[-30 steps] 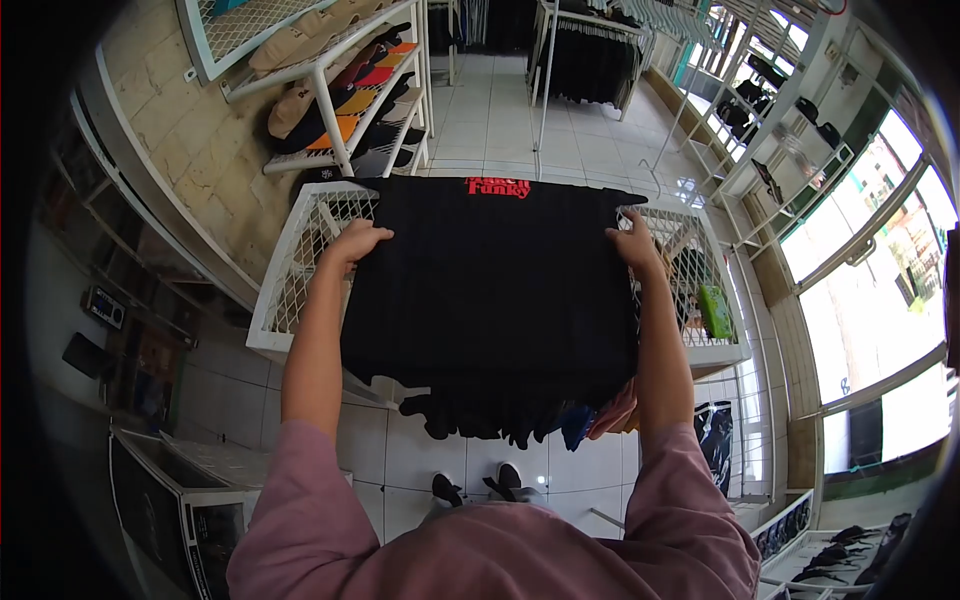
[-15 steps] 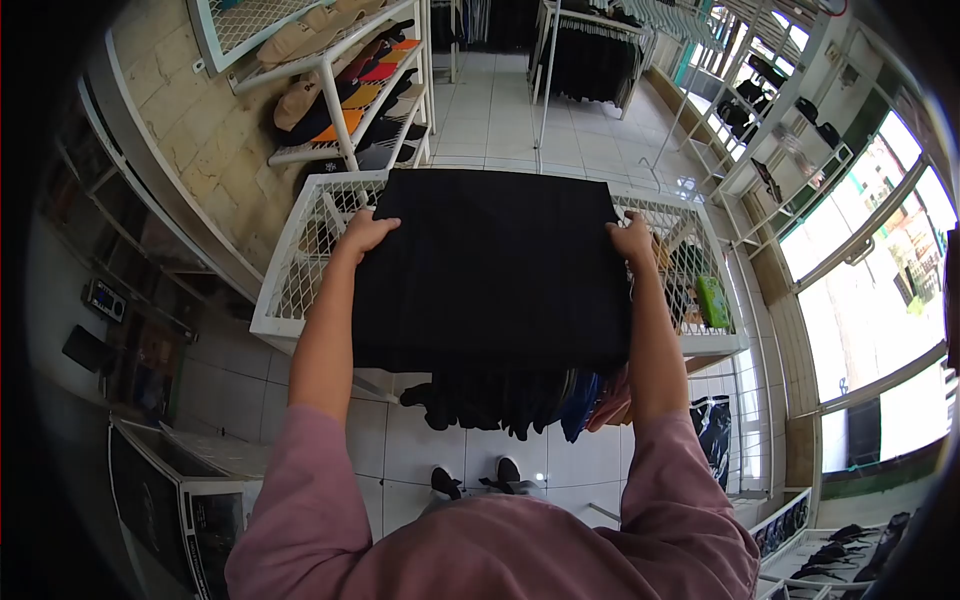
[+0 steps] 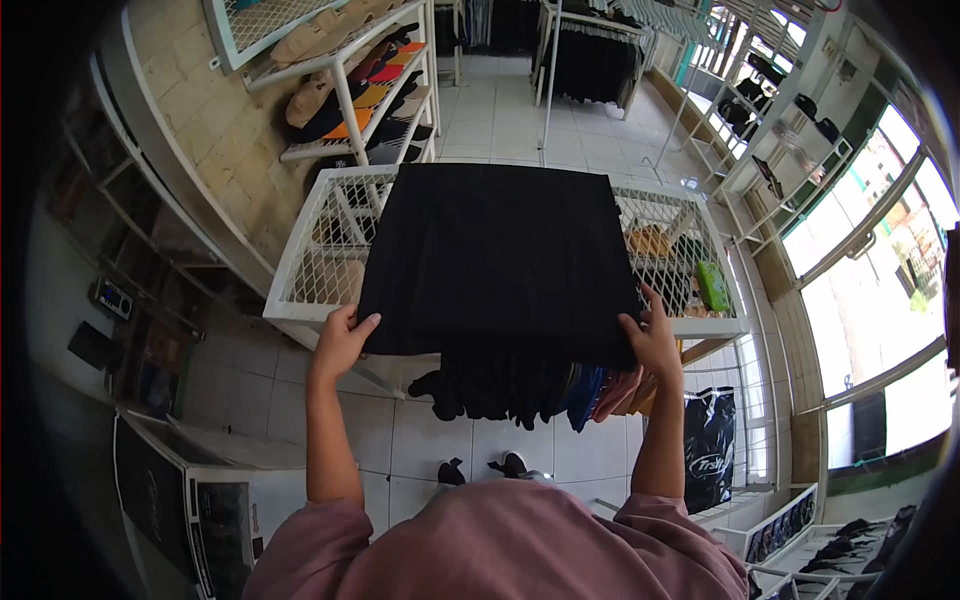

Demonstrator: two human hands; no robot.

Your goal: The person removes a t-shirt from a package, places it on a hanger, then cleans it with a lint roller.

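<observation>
A black cloth (image 3: pixel 500 260) lies spread flat in a near rectangle over the white mesh-topped table (image 3: pixel 290 240). My left hand (image 3: pixel 343 340) is at its near left corner, thumb on top of the fabric and fingers at the edge, pinching it. At the near right corner my right hand (image 3: pixel 652 338) grips the cloth's edge between thumb and fingers. The fabric's near edge reaches the table's front rim, with dark, blue and pink garments (image 3: pixel 520 390) hanging below it.
A green packet (image 3: pixel 712 286) rests at the table's right. Caps fill a white rack (image 3: pixel 345 90) at the back left. Clothes hang on a rail (image 3: pixel 595 62) behind. A black bag (image 3: pixel 709 450) stands at the lower right. Glass doors (image 3: pixel 870 270) are on the right.
Both hands have moved down the cloth's sides, from its upper part to the near corners. The cloth still lies flat on the table.
</observation>
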